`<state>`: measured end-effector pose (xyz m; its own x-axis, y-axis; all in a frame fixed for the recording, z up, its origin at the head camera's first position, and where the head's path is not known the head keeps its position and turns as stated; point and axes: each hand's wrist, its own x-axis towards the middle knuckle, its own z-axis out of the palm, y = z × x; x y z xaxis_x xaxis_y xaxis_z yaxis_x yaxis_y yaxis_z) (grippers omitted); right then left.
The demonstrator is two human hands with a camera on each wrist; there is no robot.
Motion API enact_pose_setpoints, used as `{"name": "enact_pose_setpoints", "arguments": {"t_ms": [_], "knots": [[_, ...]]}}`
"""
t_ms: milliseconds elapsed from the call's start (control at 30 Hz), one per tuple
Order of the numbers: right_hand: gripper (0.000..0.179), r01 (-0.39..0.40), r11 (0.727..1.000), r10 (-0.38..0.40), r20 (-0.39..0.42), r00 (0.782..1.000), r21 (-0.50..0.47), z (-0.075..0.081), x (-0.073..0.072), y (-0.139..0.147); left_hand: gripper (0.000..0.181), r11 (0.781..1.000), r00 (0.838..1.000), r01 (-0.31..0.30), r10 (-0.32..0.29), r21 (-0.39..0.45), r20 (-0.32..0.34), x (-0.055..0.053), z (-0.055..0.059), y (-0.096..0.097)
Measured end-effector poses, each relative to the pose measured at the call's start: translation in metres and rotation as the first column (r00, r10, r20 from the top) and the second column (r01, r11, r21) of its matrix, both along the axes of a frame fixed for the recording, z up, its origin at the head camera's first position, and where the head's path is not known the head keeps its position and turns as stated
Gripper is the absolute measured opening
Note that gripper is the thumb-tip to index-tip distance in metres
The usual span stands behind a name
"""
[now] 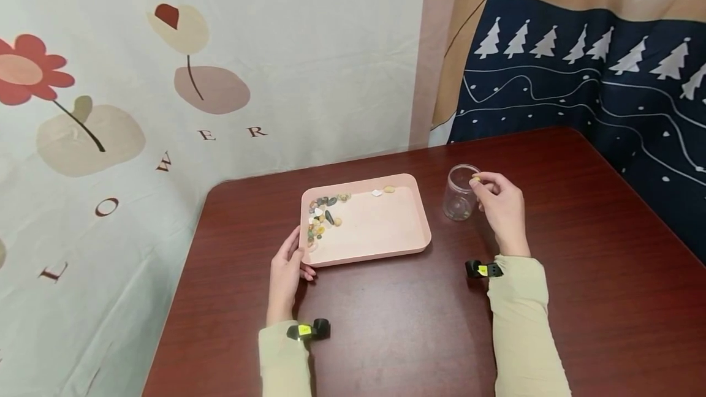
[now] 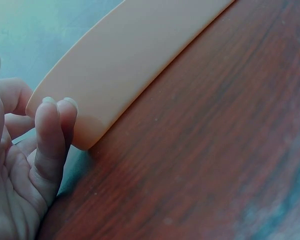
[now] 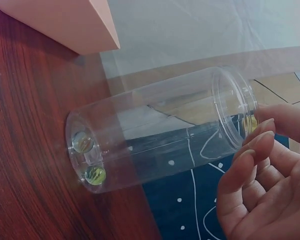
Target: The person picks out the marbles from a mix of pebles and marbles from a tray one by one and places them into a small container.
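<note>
At the near left corner of the pink tray [image 1: 375, 255], my left hand [image 1: 285, 269] grips the wall with curled fingers, as the left wrist view also shows. Pebbles [image 1: 320, 216] of mixed colours lie along the tray's left side. To the right of the tray a clear jar [image 1: 459, 198] stands upright. My right hand [image 1: 504, 210] pinches a small yellow piece [image 3: 249, 124] at the jar's rim; whether it is pebble or marble I cannot tell. Two glass marbles [image 3: 95, 175] rest on the jar's bottom in the right wrist view.
A white piece [image 1: 377, 193] and a yellowish pebble [image 1: 389, 189] lie near the tray's back wall. The dark red table [image 1: 397, 317] reaches back to a pale printed cloth [image 1: 331, 78] and a navy cloth with trees [image 1: 551, 90].
</note>
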<state>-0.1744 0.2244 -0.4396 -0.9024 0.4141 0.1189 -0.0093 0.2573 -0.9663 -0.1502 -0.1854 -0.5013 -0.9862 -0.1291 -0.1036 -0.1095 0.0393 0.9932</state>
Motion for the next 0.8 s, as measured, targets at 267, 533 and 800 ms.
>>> {"name": "enact_pose_setpoints", "arguments": {"t_ms": [267,533,800], "knots": [[0.039,0.007,1.000,-0.007,-0.015,1.000,0.027,-0.030,-0.014,0.011,0.043,1.000,1.000,-0.005,0.005,-0.002,0.002,0.001,0.002,0.000],[0.039,-0.021,1.000,0.021,0.010,1.000,-0.020,-0.023,-0.012,0.011,0.043,1.000,1.000,-0.009,0.009,0.010,-0.002,0.001,0.001,0.000],[0.038,-0.021,0.999,0.021,-0.002,1.000,-0.025,-0.033,-0.017,0.015,0.043,1.000,1.000,-0.002,0.002,0.005,0.012,0.000,0.001,-0.001]]}}
